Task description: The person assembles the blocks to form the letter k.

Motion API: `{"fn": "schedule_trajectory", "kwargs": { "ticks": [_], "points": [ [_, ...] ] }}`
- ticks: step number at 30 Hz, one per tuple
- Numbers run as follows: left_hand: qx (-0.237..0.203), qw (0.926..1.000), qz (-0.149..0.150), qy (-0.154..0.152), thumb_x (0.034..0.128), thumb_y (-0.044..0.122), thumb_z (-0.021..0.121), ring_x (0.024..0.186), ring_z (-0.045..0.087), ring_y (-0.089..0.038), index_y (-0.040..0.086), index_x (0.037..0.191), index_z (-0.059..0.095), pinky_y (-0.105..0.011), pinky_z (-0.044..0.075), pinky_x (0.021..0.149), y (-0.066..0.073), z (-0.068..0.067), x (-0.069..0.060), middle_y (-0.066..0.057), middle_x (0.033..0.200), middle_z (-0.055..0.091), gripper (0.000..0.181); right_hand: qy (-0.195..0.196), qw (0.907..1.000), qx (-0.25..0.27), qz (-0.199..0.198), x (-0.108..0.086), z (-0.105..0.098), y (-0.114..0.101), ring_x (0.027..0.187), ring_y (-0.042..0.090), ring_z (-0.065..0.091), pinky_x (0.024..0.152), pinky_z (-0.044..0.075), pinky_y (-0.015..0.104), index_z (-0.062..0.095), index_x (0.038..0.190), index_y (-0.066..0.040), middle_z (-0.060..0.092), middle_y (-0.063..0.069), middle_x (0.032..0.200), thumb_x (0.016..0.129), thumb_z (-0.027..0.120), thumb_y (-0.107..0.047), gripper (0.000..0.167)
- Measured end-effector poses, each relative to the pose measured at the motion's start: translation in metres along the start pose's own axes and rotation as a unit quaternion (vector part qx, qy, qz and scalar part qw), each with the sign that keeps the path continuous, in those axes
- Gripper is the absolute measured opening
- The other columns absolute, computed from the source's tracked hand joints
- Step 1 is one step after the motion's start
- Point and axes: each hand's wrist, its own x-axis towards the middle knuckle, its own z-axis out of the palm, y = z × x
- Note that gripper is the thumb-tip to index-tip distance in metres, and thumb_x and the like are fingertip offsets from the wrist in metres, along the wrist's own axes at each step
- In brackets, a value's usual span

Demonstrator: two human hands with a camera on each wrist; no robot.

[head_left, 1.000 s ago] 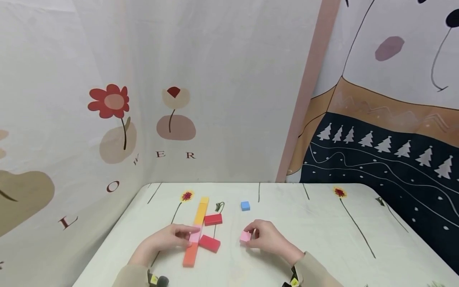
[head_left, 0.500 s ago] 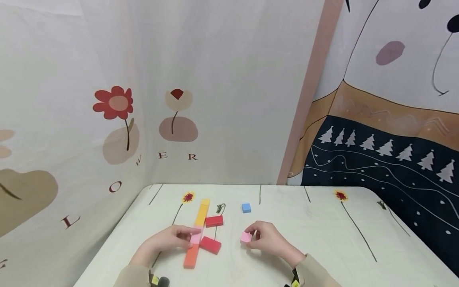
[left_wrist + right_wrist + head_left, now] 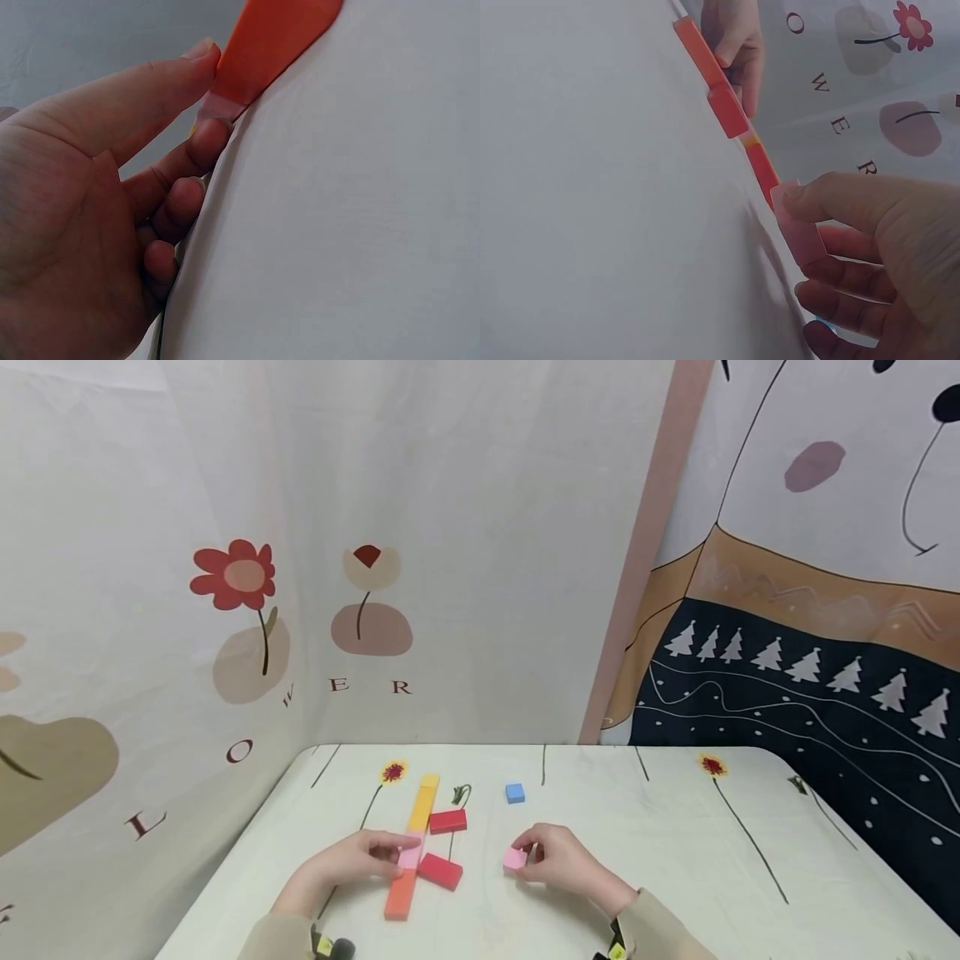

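A straight row of blocks lies on the table, with an orange block point(image 3: 400, 896) at the near end, a pink block point(image 3: 410, 858) in the middle and yellow blocks point(image 3: 422, 806) at the far end. My left hand point(image 3: 352, 866) pinches this row at the pink block, its other fingers curled, as the left wrist view shows. My right hand point(image 3: 562, 862) holds a separate small pink block point(image 3: 513, 859) between thumb and fingers, at or just above the table. Two red blocks, one farther point(image 3: 448, 821) and one nearer point(image 3: 441, 872), lie at the row's right side.
A small blue block point(image 3: 515, 793) sits farther back, beyond my right hand. The table point(image 3: 750, 860) has a pale cloth with printed flowers. Printed fabric hangs behind point(image 3: 480, 568) and to the left. Dark fabric with trees point(image 3: 750, 702) is at the right.
Both hands stay almost where they were. The pink block in the right hand looks slightly turned. The head view has shifted a little.
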Motion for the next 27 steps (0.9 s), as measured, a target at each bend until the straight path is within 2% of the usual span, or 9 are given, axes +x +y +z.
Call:
{"fn": "schedule_trajectory", "kwargs": {
  "ticks": [10,17,27],
  "points": [
    [0.007,1.0000,-0.005,0.000,0.0819,0.024,0.078,0.094,0.046,-0.021,0.024,0.129,0.065,-0.037,0.038,0.075,-0.0011,-0.0004,0.0006,-0.004,0.092,0.054,0.049,-0.009,0.9998,-0.013,-0.012,0.0007,0.0036,0.0061,0.071,0.010,0.050,0.061,0.044,0.024,0.072,0.102,-0.011,0.058,-0.008,0.083,0.076,0.082,-0.017,0.029],
    [0.015,0.9999,0.007,0.001,0.0819,0.024,0.078,0.094,0.045,-0.021,0.023,0.129,0.065,-0.038,0.038,0.076,-0.0009,-0.0003,0.0006,-0.003,0.092,0.054,0.049,-0.013,0.9997,-0.016,-0.013,0.0013,0.0049,0.0084,0.071,0.009,0.049,0.061,0.042,0.025,0.073,0.102,-0.011,0.057,-0.008,0.082,0.075,0.083,-0.018,0.030],
    [0.012,0.9999,0.002,0.001,0.0818,0.024,0.078,0.096,0.045,-0.021,0.023,0.129,0.065,-0.038,0.038,0.076,-0.0014,0.0004,0.0022,-0.003,0.093,0.054,0.049,-0.018,0.9995,-0.019,-0.017,0.0006,0.0039,0.0091,0.070,0.008,0.049,0.062,0.042,0.025,0.073,0.102,-0.011,0.057,-0.008,0.080,0.074,0.083,-0.018,0.030]
  ]
}}
